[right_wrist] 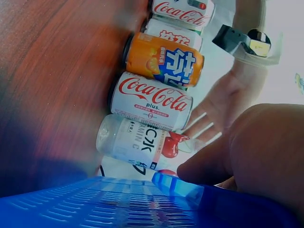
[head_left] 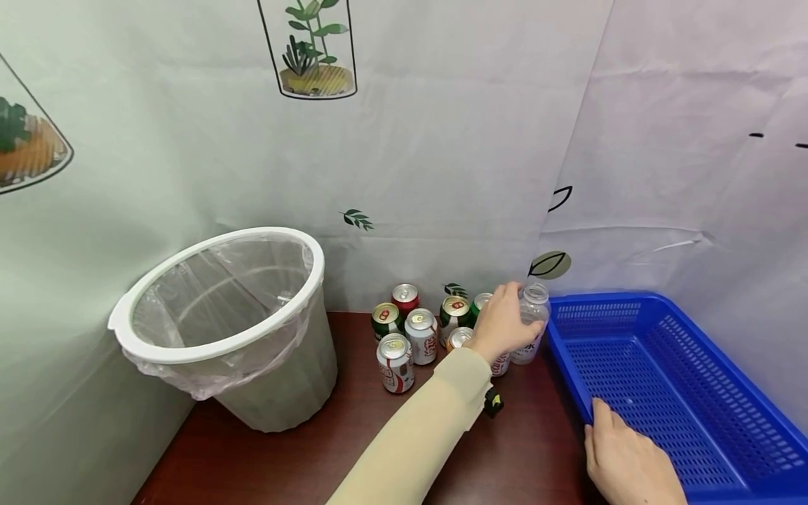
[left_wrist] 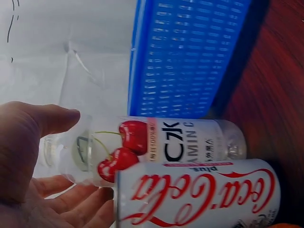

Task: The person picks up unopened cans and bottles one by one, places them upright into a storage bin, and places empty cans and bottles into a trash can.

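My left hand (head_left: 503, 324) reaches around the upper part of a clear plastic bottle (head_left: 535, 308), which stands upright without a cap. In the left wrist view its label shows red cherries, and the thumb (left_wrist: 61, 118) lies to one side of the bottle with the fingers on the other. Those fingers look spread and fairly straight in the right wrist view; firm contact cannot be made out. A white Coca-Cola Plus can (left_wrist: 199, 194) stands right beside the bottle. My right hand (head_left: 631, 456) grips the near left rim of a blue plastic basket (head_left: 571, 382).
Several drink cans stand left of the bottle, among them a silver-white can (head_left: 395, 365), a red can (head_left: 405, 300) and an orange can (right_wrist: 164, 59). A grey bin (head_left: 284, 379) with a white rim and clear liner stands left. A patterned cloth (head_left: 442, 140) hangs behind the table.
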Motion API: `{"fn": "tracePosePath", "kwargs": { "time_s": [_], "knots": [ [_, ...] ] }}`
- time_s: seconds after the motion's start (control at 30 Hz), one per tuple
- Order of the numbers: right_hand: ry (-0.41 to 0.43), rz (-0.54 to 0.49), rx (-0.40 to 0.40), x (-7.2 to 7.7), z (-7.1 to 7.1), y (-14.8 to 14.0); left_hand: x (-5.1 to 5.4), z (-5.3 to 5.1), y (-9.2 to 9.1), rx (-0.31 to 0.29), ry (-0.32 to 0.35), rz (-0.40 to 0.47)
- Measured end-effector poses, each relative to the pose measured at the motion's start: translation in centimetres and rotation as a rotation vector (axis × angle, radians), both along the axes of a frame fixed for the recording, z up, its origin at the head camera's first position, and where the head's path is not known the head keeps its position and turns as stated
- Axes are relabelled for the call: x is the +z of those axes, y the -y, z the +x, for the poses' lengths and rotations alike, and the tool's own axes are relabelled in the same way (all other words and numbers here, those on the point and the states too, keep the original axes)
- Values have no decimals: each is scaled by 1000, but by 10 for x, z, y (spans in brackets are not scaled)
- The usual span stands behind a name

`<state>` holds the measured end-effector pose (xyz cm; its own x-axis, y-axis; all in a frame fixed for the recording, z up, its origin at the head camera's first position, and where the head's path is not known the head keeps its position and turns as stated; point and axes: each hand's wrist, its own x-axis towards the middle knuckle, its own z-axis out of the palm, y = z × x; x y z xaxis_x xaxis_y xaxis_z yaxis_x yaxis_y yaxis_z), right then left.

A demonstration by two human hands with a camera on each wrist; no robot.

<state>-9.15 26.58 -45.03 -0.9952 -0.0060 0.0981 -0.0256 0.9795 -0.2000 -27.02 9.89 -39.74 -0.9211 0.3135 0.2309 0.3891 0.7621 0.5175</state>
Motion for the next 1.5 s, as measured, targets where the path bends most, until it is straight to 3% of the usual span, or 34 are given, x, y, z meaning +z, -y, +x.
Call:
{"fn": "tracePosePath", "kwargs": {
  "time_s": [0.33, 0.57, 0.93, 1.1, 1.23, 1.5],
  "knots": [
    [-12, -8, 8, -3, 1, -1, -12, 5, -4, 33, -49, -92],
    [-24, -10, 7, -4, 1, -1, -15, 8, -5, 31, -124, -81],
    [-2, -5, 4, -2, -1, 0, -27, 18, 0, -19, -367, -138],
    [20, -3, 3, 0, -2, 0, -31, 24, 4, -52, -445, -151],
    [33, 0, -3, 1, -3, -1, -31, 30, 6, -92, -487, -145],
    [-27, -2, 7, 0, -1, -1, -21, 44, 14, -141, -520, -99]
  ]
}}
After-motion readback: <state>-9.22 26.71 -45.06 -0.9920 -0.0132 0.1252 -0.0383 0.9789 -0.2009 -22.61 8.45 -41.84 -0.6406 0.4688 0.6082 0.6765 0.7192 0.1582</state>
